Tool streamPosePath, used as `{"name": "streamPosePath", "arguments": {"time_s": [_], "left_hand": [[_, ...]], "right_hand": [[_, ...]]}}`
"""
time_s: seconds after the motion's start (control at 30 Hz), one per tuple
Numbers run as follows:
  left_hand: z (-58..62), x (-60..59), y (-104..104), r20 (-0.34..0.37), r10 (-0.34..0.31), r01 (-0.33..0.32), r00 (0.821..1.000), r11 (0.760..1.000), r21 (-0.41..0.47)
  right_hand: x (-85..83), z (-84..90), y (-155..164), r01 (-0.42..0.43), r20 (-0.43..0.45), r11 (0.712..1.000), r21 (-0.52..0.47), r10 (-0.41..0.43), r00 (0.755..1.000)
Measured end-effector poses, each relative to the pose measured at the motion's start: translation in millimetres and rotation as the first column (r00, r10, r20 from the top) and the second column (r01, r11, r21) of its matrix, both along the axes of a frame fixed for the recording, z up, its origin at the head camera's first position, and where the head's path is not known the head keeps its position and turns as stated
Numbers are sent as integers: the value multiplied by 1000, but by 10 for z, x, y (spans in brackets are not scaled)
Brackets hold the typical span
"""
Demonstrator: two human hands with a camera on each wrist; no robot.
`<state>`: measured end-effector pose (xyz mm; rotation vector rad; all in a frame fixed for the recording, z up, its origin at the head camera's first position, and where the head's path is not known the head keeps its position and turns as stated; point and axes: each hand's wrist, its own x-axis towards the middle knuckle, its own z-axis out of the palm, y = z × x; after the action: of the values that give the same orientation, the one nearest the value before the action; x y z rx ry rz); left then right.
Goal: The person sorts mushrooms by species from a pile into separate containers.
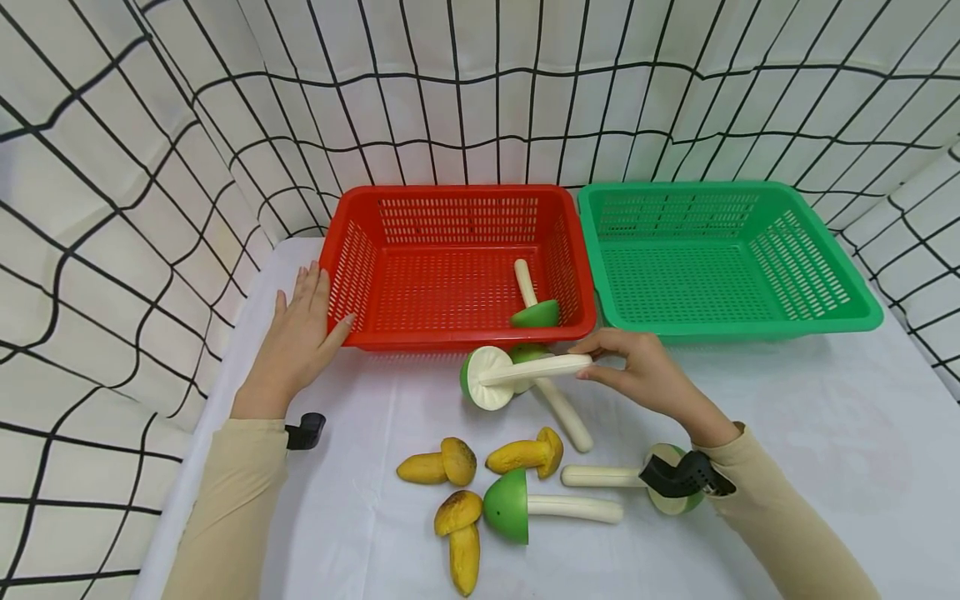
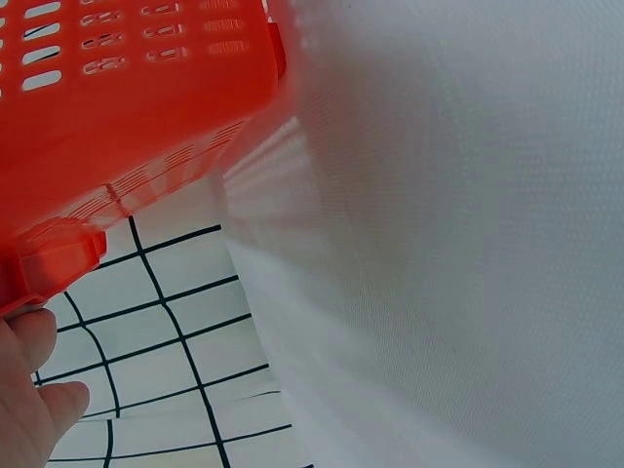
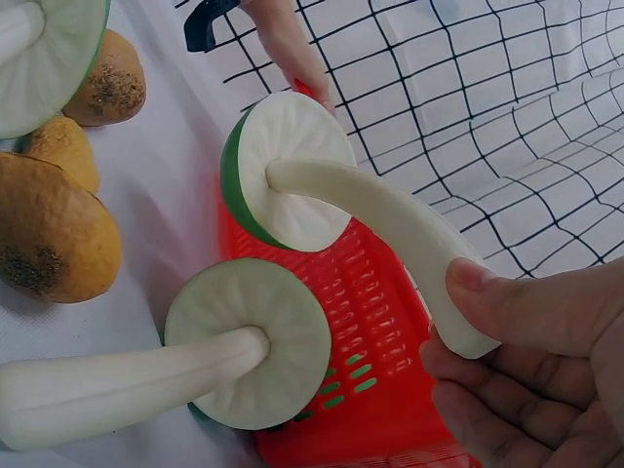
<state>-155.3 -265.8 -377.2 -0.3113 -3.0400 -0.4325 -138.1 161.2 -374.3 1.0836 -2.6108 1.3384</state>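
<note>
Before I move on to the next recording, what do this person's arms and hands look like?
Both arms wear long, plain beige sleeves: left sleeve, right sleeve. The left hand and right hand are bare, with no gloves or rings in sight. A small black device shows at the left cuff and a black band at the right.

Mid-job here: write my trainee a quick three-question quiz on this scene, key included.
1. By which part does the right grip hold its green-capped mushroom?
2. True or false: the left grip is touching the green basket.
3. How many yellow mushrooms lie on the white cloth?

Key:
1. By the stem, with the cap away from the fingers.
2. False; it touches the red basket.
3. Three.
</note>
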Motion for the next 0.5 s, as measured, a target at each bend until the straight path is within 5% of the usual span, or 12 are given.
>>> {"name": "streamPosePath", "arguments": {"time_s": [0.5], "left_hand": [[0, 20, -4, -11, 0, 0, 1000, 1000, -1]], "right_hand": [[-52, 43, -35, -19, -7, 999, -44, 18, 1000]]}}
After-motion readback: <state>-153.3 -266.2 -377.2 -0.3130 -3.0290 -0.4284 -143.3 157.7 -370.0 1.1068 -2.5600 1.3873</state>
